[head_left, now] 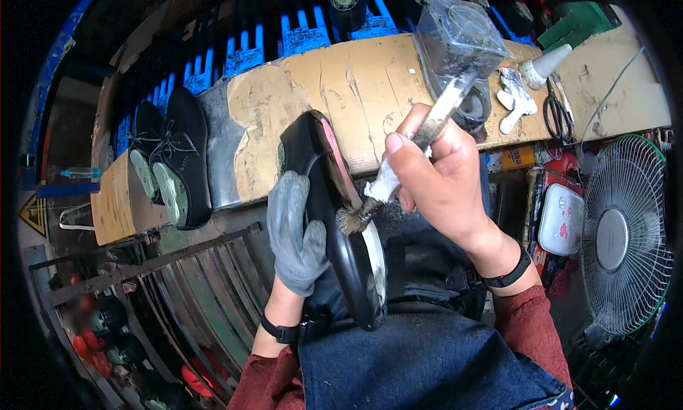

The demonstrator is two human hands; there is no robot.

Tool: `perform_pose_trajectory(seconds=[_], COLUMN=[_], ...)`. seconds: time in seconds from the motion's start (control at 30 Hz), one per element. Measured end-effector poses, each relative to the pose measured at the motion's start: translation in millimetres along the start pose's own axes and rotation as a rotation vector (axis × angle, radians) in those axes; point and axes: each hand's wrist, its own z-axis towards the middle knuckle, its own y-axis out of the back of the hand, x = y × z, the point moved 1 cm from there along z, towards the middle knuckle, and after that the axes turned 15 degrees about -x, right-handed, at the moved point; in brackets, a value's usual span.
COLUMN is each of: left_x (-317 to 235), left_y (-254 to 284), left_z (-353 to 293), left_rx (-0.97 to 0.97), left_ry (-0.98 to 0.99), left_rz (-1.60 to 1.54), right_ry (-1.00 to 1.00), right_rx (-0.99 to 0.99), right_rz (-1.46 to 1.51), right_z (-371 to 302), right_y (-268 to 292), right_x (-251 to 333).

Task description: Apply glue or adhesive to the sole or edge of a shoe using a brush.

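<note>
A black shoe (340, 260) is tilted on its side over my lap, its toe toward me. My left hand (295, 232), in a grey glove, grips it from the left side. In my bare right hand (445, 179) is a brush, its long, worn, pale handle (445, 109) slanting up to the right. The brush's dark, frayed bristles (350, 221) are at the pale strip along the shoe's underside; whether they press on it I cannot tell. Pink shows at the shoe's heel end.
A cardboard-covered bench (284, 90) spans ahead, with two black lace-up shoes (186, 154) at left. A cloudy plastic container (462, 36), white crumpled piece (516, 100), thread cone (546, 65) and scissors (557, 114) lie right. Blue racks (245, 58) stand behind; a fan (626, 232) stands right.
</note>
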Motion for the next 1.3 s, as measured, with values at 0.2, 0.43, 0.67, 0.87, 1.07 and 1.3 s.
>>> perform_pose_trajectory(seconds=[0.2,0.43,0.67,0.87,1.07,1.3], left_x=[-13.3,-18.1,-23.9,-32.6,-51.9,-43.6], left_y=[-2.2,-2.1,13.1,33.4,57.8,30.2], left_z=[10.0,36.6,51.0,97.5,108.1,76.3], left_rx=[-0.112,-0.195,-0.077,0.058,0.547,0.754], left_ry=[-0.262,-0.477,-0.319,-0.373,-0.048,0.265], left_rz=[0.012,0.027,0.028,-0.026,-0.157,-0.493], right_ry=[0.239,0.556,0.81,1.085,0.772,0.648], right_rx=[0.08,0.201,0.365,0.43,0.237,0.087], right_rz=[-0.044,0.075,0.148,-0.027,0.128,0.162], right_z=[-29.5,-46.3,-42.9,-23.3,-3.5,9.8], right_y=[16.6,28.5,35.9,34.5,24.0,14.9], right_x=[11.0,17.4,27.7,54.2,70.1,61.9])
